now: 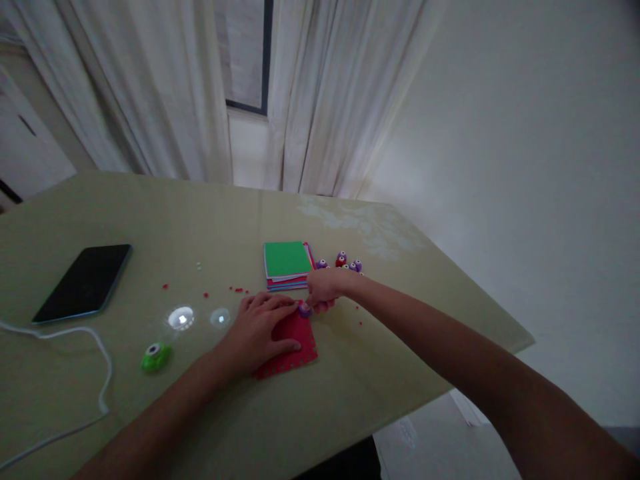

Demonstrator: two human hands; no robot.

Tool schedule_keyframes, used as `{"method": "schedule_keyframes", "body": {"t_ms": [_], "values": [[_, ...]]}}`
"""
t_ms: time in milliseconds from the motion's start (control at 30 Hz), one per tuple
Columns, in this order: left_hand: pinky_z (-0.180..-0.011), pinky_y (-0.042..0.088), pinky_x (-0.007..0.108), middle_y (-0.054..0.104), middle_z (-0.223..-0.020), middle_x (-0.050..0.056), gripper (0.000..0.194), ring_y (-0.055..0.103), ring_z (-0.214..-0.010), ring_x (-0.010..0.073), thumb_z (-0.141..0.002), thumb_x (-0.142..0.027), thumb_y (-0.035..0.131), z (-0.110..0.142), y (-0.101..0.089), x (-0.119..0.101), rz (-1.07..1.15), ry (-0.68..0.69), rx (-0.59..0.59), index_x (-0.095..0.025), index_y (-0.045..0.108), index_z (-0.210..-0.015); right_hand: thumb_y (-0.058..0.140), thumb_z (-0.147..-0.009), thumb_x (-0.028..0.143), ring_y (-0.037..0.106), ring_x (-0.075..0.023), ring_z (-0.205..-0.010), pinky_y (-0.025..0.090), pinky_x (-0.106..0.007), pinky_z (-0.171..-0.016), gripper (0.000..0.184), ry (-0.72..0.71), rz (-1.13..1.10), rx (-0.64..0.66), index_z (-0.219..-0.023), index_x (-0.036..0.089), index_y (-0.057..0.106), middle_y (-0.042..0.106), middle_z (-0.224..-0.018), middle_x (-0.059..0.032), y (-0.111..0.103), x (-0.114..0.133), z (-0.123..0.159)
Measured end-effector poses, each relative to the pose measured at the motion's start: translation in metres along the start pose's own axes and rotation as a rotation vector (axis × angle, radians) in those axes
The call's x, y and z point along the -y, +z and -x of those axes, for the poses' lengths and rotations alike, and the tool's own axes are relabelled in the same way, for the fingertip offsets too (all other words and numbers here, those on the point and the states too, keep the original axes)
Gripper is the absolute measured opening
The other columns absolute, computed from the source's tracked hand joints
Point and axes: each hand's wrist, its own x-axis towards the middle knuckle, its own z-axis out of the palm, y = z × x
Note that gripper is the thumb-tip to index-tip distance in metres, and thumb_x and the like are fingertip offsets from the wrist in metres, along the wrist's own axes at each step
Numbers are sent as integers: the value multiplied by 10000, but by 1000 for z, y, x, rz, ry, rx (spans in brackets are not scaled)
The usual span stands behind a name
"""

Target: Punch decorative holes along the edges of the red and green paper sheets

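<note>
Two hands [257, 331] [325, 285], one edge-punched red sheet [303, 337], one paper stack [286, 260], one tablet [85, 281], one cable [40, 335]

Two bare human hands and forearms, seen from the wearer's own eye level in dim light.
The left hand [255, 333], between seven and eight o'clock, has slender fingers, a blunt-tipped thumb and a broad back narrowing to a bare wrist. Its left forearm [175, 407] is smooth and uncovered, thickening until the lower edge cuts it off near half past seven. The right hand [325, 287], at six o'clock, looks compact with a rounded back; its bare wrist is slim. The long right forearm [415, 327], at four o'clock, is also uncovered, widening past the elbow to the frame's edge. Fingernails are too small and dim to make out.
</note>
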Motion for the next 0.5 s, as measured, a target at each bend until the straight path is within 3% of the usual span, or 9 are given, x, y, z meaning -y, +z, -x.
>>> {"method": "schedule_keyframes", "body": {"t_ms": [200, 333, 433, 500], "values": [[-1124, 355, 633, 667, -1514, 60, 687, 553, -1336, 394, -842, -520, 863, 0, 0, 1, -6, 9, -8, -318, 658, -1466, 808, -896, 486, 548, -112, -468, 456, -236, -541, 441, -6, -185, -105, -640, 149, 684, 606, -526, 22, 8, -21, 19], [-1133, 361, 631, 664, -1515, 58, 708, 555, -1336, 387, -836, -521, 867, 0, 1, 0, -4, 6, -5, -313, 639, -1473, 785, -913, 501, 519, -106, -467, 423, -239, -506, 367, -193, -414, -260, -802, 152, 769, 646, -598, 23, 22, -43, 18], [-1135, 375, 620, 640, -1537, 65, 744, 557, -1335, 382, -841, -524, 857, 2, 1, -1, -13, 2, -18, -320, 595, -1507, 887, -838, 351, 677, -161, -731, 516, -269, -707, 265, -420, -369, -430, -1042, 194, 823, 754, -828, -7, 35, -50, 15], [-1134, 387, 609, 623, -1550, 74, 783, 561, -1334, 381, -842, -540, 848, 3, 3, 0, -28, -3, -33, -318, 561, -1536, 896, -826, 243, 714, -215, -983, 524, -331, -909, 244, -531, -255, -503, -1060, 217, 833, 784, -1004, -36, 46, -50, 14]]}}
